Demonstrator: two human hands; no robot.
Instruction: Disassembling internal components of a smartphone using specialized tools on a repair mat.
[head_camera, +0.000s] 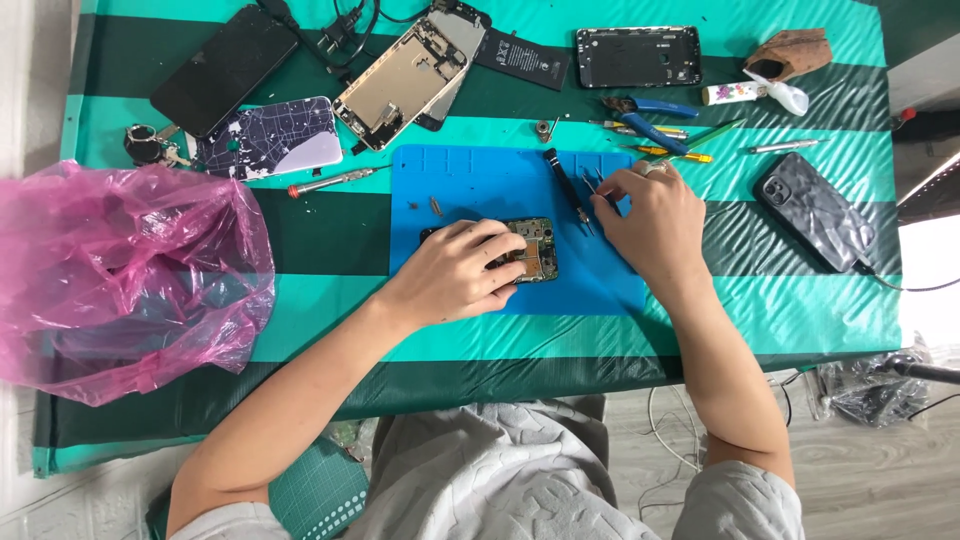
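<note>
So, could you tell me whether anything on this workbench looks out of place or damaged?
Nothing looks spilled. The phones are meant to be apart: the left hand steadies an opened phone on the blue mat, and the right hand is at the tweezers. One small loose part lies alone on the mat.

From my remote seat I see a surface draped in a green-and-teal striped cloth, pale wood-look floor at lower right with white cables trailing, and hard white daylight glaring at the right edge.
</note>
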